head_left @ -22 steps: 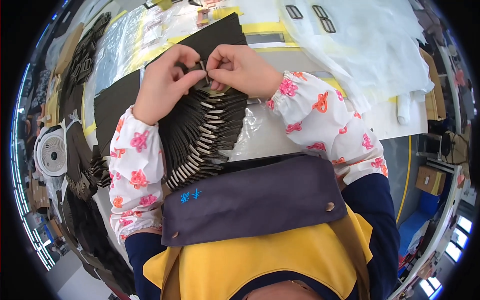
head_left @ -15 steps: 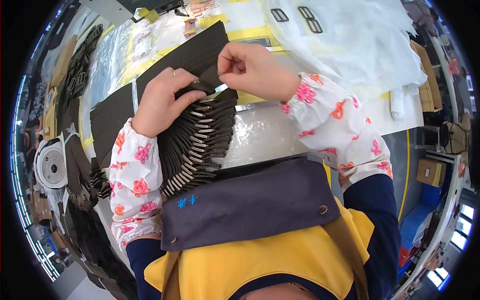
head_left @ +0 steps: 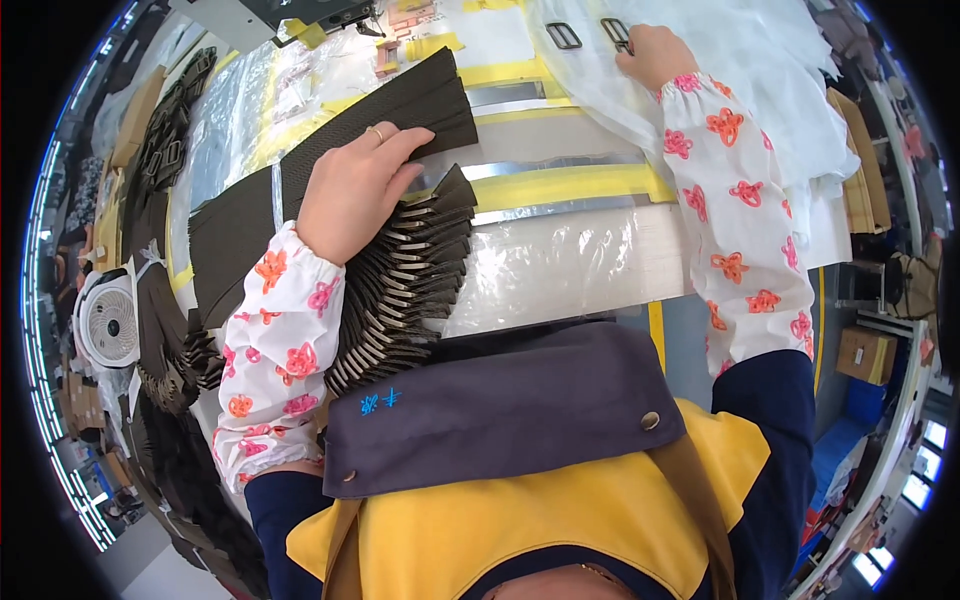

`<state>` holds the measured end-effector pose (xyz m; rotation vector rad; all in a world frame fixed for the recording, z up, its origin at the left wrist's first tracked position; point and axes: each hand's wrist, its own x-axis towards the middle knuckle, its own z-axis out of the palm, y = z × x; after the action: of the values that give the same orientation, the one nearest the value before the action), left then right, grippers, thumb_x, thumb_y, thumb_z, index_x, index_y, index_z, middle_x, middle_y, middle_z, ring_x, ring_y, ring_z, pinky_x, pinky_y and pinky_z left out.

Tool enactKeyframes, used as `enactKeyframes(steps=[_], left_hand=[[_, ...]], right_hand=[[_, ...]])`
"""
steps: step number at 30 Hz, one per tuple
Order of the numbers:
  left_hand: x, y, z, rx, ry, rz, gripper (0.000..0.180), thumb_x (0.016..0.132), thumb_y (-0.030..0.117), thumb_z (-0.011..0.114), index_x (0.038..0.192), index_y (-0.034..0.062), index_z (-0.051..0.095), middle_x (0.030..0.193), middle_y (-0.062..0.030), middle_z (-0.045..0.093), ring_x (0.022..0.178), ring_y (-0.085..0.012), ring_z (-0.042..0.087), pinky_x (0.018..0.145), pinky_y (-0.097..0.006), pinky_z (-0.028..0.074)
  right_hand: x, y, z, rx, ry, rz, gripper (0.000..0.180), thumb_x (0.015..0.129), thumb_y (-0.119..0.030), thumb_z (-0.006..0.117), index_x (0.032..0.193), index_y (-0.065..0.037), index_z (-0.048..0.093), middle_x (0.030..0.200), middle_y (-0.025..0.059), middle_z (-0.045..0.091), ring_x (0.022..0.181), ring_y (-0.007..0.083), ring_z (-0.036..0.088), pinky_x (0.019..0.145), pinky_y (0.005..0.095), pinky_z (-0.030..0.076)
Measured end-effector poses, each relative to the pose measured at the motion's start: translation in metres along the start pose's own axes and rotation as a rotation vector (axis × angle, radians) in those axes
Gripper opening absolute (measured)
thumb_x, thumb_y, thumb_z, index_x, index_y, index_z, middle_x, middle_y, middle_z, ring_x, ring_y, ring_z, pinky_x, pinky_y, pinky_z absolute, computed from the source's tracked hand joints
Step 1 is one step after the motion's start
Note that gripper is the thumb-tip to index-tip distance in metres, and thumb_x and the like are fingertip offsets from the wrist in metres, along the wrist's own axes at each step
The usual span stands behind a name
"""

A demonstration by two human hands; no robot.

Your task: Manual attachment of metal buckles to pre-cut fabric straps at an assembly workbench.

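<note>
My left hand [head_left: 365, 185], a ring on one finger, rests with fingers stretched over a band of dark olive webbing strips [head_left: 240, 225] on the table. Below its wrist fans out a stack of folded webbing pieces [head_left: 400, 275] with pale metallic-looking edges. At the far right my right hand [head_left: 655, 58] pinches the end of a dark slide buckle [head_left: 614, 32] lying on white sheeting. Another slide buckle [head_left: 563, 36] lies just left of it, untouched. My fingers hide part of the pinched buckle.
A sewing machine head [head_left: 270, 15] stands at the far left. Yellow tape and metal strips [head_left: 560, 190] cross the table. White sheeting [head_left: 760, 110] covers the far right. Webbing with buckles [head_left: 170, 130] hangs along the left edge, near a white fan [head_left: 105, 320].
My right hand has left the webbing and reached far right to the buckles. My left hand has loosened from the folded webbing piece and spread its fingers over the strips.
</note>
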<state>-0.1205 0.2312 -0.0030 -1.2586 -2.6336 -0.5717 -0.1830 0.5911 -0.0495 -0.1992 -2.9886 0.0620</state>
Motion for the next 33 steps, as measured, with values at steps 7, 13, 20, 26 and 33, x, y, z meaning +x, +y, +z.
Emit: enactKeyframes(steps=[7, 13, 20, 26, 33], left_hand=[[0.009, 0.000, 0.005, 0.162, 0.017, 0.165, 0.015, 0.073, 0.009, 0.063, 0.087, 0.0066, 0.059, 0.073, -0.0073, 0.053, 0.066, -0.0246, 0.056, 0.059, -0.034, 0.045], [0.009, -0.017, 0.009, -0.109, 0.031, -0.028, 0.014, 0.078, 0.007, 0.059, 0.092, 0.0028, 0.058, 0.074, -0.0059, 0.058, 0.068, -0.0171, 0.057, 0.063, -0.025, 0.044], [-0.009, -0.023, -0.005, -0.651, 0.066, -0.328, 0.015, 0.085, 0.010, 0.055, 0.094, -0.0015, 0.056, 0.075, 0.0002, 0.056, 0.071, -0.0063, 0.050, 0.066, -0.021, 0.042], [-0.009, -0.018, -0.004, -0.784, 0.004, -0.267, 0.013, 0.086, 0.007, 0.053, 0.096, -0.0004, 0.056, 0.079, -0.0003, 0.057, 0.074, -0.0058, 0.050, 0.070, -0.020, 0.041], [-0.007, -0.008, -0.010, -0.901, 0.101, -0.302, 0.014, 0.083, 0.005, 0.054, 0.096, 0.0006, 0.057, 0.083, -0.0026, 0.057, 0.077, -0.0088, 0.052, 0.072, -0.022, 0.041]], right_hand=[[-0.011, -0.017, -0.038, 0.254, -0.021, -0.029, 0.022, 0.076, -0.021, 0.059, 0.078, 0.001, 0.058, 0.073, 0.0127, 0.062, 0.067, 0.0212, 0.061, 0.062, 0.0309, 0.049], [-0.066, -0.077, -0.060, 1.261, -0.411, -0.206, 0.015, 0.083, -0.015, 0.056, 0.084, 0.000, 0.054, 0.076, 0.0048, 0.060, 0.062, 0.0090, 0.057, 0.059, 0.0209, 0.047], [-0.083, -0.133, -0.051, 1.540, -0.603, -0.284, 0.014, 0.082, -0.011, 0.056, 0.088, 0.001, 0.052, 0.075, 0.0060, 0.059, 0.061, 0.0097, 0.059, 0.059, 0.0213, 0.048], [-0.083, -0.161, -0.035, 1.617, -0.667, -0.241, 0.017, 0.081, -0.008, 0.058, 0.092, 0.002, 0.053, 0.072, 0.0052, 0.060, 0.059, 0.0103, 0.059, 0.056, 0.0203, 0.049], [-0.082, -0.171, -0.035, 1.438, -0.615, -0.217, 0.019, 0.079, -0.010, 0.060, 0.093, 0.001, 0.055, 0.071, 0.0037, 0.060, 0.058, 0.0084, 0.058, 0.052, 0.0190, 0.047]])
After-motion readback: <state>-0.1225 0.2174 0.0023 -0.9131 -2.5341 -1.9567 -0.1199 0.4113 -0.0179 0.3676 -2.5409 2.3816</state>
